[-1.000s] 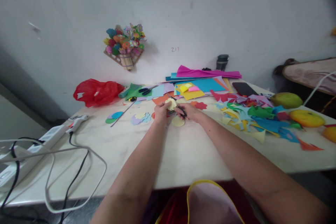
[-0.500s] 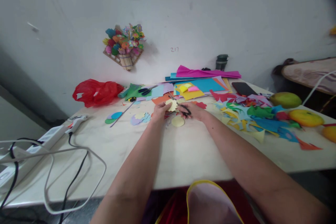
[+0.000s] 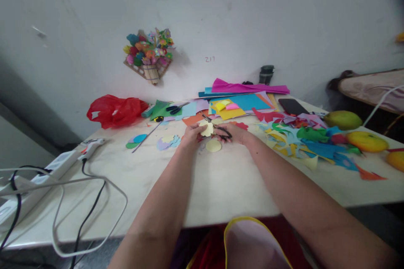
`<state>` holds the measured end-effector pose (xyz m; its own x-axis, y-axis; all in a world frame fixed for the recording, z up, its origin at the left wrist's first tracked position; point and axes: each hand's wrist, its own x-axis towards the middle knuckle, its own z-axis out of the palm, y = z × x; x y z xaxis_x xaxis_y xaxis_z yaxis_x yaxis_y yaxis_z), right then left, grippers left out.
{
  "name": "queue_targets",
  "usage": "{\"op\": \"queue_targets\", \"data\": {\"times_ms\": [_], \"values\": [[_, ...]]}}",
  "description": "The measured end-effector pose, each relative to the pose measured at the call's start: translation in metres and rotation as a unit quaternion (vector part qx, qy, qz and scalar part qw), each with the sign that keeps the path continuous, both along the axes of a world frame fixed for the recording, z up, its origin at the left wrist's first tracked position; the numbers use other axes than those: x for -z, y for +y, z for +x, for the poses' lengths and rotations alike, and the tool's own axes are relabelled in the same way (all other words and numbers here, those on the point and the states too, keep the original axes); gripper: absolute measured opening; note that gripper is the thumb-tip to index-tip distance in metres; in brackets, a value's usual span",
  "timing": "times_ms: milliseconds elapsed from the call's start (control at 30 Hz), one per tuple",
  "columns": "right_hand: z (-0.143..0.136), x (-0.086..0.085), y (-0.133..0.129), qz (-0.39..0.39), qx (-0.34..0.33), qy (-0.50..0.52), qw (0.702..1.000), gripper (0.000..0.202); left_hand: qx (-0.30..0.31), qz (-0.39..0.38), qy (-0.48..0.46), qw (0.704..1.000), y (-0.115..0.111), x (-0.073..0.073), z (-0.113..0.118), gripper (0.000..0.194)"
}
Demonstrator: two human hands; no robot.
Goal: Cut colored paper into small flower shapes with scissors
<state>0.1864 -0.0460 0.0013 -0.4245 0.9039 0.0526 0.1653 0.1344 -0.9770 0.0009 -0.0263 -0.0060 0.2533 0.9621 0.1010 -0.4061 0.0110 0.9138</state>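
Observation:
My left hand (image 3: 192, 133) is closed on a pale yellow paper flower (image 3: 207, 129) with a scalloped edge. Black-handled scissors (image 3: 224, 133) are in my right hand (image 3: 236, 133), their blades pointing up and left behind the flower's upper edge. Whether the blades touch the paper I cannot tell. Just below my hands a pale yellow paper circle (image 3: 213, 145) lies flat on the table. Scalloped paper pieces (image 3: 169, 142) in lilac, blue and cream overlap to the left. Further left rest a blue paper circle (image 3: 140, 138) and a green one, beside a thin dark stick.
Coloured paper scraps (image 3: 318, 147) and mangoes (image 3: 368, 141) cover the right side. Paper sheets (image 3: 252, 103), a phone (image 3: 292, 106) and a second pair of scissors (image 3: 177, 108) lie at the back. A red plastic bag (image 3: 115, 110) and a power strip (image 3: 57, 166) with cables occupy the left.
The paper flower has turned slightly in my left hand and shows more of its face. The scissor blades have shifted a little and look more closed. The table things stay put.

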Motion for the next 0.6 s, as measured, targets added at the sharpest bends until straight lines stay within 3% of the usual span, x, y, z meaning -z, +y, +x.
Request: {"op": "queue_targets", "data": {"times_ms": [600], "values": [[-0.0041, -0.0098, -0.0072, 0.012, 0.011, -0.04, 0.999, 0.023, 0.018, -0.014, 0.001, 1.0, -0.0015, -0.0014, -0.002, 0.028]]}}
